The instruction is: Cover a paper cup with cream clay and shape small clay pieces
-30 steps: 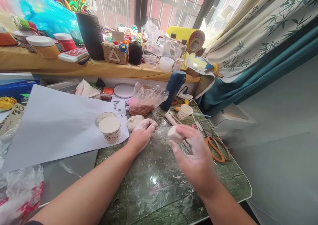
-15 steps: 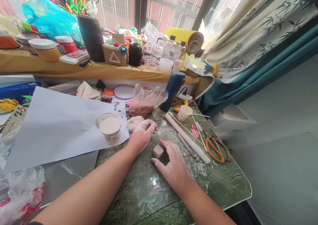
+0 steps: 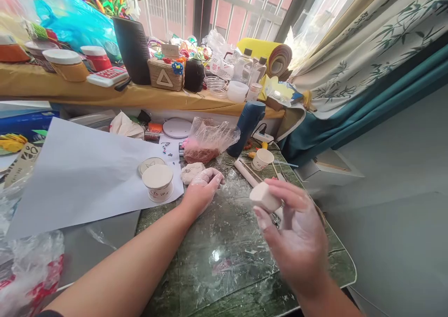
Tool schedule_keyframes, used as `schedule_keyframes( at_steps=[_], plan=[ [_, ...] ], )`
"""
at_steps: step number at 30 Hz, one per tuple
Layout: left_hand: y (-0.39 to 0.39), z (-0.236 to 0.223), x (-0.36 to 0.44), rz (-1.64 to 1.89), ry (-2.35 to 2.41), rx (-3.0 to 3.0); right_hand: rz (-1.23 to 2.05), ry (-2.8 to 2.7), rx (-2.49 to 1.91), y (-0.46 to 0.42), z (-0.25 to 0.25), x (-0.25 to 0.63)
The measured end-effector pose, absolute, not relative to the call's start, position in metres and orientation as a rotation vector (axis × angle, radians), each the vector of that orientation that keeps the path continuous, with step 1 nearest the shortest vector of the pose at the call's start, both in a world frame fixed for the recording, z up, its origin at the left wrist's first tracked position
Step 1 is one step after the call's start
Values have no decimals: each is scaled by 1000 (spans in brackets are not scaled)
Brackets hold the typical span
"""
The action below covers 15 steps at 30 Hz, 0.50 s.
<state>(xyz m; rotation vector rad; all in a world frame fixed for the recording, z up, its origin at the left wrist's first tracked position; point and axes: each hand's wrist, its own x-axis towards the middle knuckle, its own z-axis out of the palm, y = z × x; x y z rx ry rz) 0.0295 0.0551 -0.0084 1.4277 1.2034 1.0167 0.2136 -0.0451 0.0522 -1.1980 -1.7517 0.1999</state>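
My right hand (image 3: 297, 228), dusted with white powder, is raised above the table and pinches a small pale clay block (image 3: 264, 197) between thumb and fingertips. The block has flat faces and angled edges. My left hand (image 3: 205, 188), also powdery, rests low over the table with its fingers curled. Whether anything lies inside those fingers is hidden. Directly behind it sits a flattened white clay lump (image 3: 192, 172). To its left, a paper cup (image 3: 160, 193) stands on white paper with a round pale clay disc (image 3: 157, 176) on top.
Beyond my right hand lie a white rolling pin (image 3: 245, 171) and another paper cup (image 3: 263, 159). A dark blue flask (image 3: 247, 128) stands near a plastic bag of reddish clay (image 3: 203, 151). White paper (image 3: 91, 177) covers the left side. Jars and craft supplies crowd the windowsill (image 3: 140, 95).
My right hand has taken hold of the clay block on the table and lifted it up to the right. My left hand stays in place with its fingers curled.
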Motion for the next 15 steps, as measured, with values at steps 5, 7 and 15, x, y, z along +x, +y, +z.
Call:
schedule_keyframes(
  at_steps=[5,7,15],
  plan=[
    [55,-7,29,1027,1203,1462,406,-2104,-1314,-58,-8,211],
    [56,-8,29,1020,1206,1495,403,-2088,-1352,-61,-18,211],
    [55,-3,31,1040,1154,1390,578,-2059,-1424,-48,-23,199]
  ],
)
